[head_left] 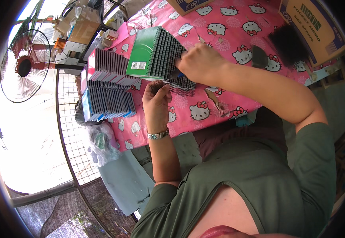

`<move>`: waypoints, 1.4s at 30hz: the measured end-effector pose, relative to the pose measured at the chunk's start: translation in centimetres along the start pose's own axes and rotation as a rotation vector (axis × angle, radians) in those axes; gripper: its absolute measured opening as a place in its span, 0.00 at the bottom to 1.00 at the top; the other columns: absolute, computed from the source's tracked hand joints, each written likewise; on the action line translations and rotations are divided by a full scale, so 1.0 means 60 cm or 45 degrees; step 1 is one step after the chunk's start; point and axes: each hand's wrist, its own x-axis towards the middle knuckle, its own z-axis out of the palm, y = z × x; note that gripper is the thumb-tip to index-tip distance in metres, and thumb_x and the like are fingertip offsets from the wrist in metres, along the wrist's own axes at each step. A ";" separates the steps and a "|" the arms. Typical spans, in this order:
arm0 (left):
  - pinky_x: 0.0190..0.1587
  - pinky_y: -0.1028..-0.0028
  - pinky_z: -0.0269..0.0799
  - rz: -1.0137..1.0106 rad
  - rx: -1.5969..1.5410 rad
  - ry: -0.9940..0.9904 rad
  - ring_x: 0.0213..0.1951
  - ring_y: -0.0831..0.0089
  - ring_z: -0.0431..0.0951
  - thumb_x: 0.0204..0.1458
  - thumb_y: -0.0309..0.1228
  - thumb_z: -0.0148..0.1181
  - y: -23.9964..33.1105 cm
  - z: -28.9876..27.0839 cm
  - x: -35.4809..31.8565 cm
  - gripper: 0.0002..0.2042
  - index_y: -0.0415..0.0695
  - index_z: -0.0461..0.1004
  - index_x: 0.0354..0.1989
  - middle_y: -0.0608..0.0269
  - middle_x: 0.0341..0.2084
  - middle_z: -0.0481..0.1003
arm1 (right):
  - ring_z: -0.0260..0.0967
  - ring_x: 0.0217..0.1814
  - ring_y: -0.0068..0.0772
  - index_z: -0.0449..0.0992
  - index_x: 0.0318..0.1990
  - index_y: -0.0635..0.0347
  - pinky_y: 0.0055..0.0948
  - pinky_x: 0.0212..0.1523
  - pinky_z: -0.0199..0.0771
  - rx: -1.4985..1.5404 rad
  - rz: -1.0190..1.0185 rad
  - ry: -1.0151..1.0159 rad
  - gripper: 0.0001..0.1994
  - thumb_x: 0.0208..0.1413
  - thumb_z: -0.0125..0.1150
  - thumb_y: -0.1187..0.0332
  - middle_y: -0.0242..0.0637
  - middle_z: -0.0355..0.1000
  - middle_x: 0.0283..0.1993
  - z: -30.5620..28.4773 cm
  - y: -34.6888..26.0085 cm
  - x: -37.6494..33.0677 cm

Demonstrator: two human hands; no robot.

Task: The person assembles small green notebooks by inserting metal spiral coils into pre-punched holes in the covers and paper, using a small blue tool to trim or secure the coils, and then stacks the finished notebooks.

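Note:
A stack of green-covered spiral notebooks (142,51) stands on the table, its black coil bindings facing right. My right hand (200,63) is closed at the coil side of this stack, fingers curled. What its fingertips hold, if anything, is hidden. Just below the stack, my left hand (156,99) is raised and closed around a small dark, rounded thing (156,86) whose kind I cannot make out. More coil-bound edges (184,85) show under the green stack, between the two hands.
Pink-covered notebooks (109,65) and blue-covered notebooks (108,102) stand in rows at left on the pink patterned tablecloth (200,113). At right are a black bristly pile (287,43), a dark flat piece (259,57) and a cardboard box (315,31). A fan (23,65) stands far left.

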 end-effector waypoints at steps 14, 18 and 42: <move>0.32 0.79 0.71 -0.032 -0.061 -0.027 0.29 0.77 0.74 0.56 0.18 0.58 -0.011 -0.004 0.003 0.08 0.41 0.71 0.43 0.65 0.32 0.75 | 0.76 0.41 0.34 0.78 0.37 0.52 0.36 0.46 0.73 -0.146 -0.106 0.299 0.08 0.54 0.53 0.66 0.34 0.76 0.34 0.024 0.008 -0.009; 0.32 0.79 0.71 -0.022 0.004 -0.005 0.28 0.77 0.74 0.55 0.18 0.58 -0.013 -0.011 0.005 0.09 0.41 0.71 0.43 0.65 0.31 0.75 | 0.77 0.36 0.35 0.78 0.34 0.54 0.33 0.41 0.75 -0.073 -0.040 -0.083 0.07 0.52 0.54 0.66 0.34 0.77 0.30 0.002 -0.003 0.002; 0.26 0.79 0.66 -0.069 -0.208 0.199 0.25 0.79 0.72 0.56 0.20 0.58 -0.033 -0.007 0.003 0.06 0.40 0.71 0.40 0.66 0.28 0.74 | 0.76 0.44 0.34 0.77 0.35 0.53 0.33 0.45 0.73 -0.066 -0.029 0.111 0.07 0.55 0.54 0.66 0.35 0.77 0.38 0.043 0.014 -0.022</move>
